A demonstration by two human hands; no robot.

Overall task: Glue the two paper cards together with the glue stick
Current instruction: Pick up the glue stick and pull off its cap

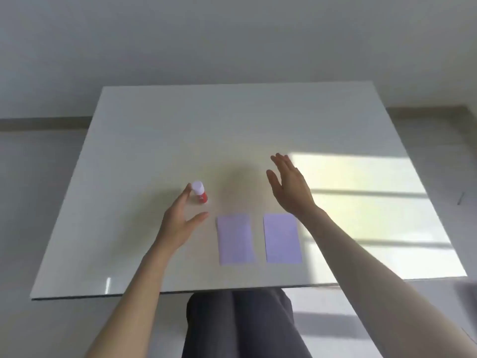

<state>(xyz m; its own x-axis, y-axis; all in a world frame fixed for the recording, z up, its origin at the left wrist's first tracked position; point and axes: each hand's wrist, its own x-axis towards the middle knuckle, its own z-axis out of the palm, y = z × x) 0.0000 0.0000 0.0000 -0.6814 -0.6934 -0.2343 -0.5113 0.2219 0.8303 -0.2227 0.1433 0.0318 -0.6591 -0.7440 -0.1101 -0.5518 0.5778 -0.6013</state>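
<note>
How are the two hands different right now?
The left hand is curved beside the glue stick, fingers near its white cap; the right hand is flat and open, away from it. The left hand sits lower in view, the right hand farther up the table. Both are bare and empty.

No readable text anywhere. Glue stick [200,192] carried white marking on red body, too blurred to read. White cap showed no print. Both cards [235,239] [282,238] were plain lilac, unmarked. Table [232,125] bore no label, number or sign.
</note>
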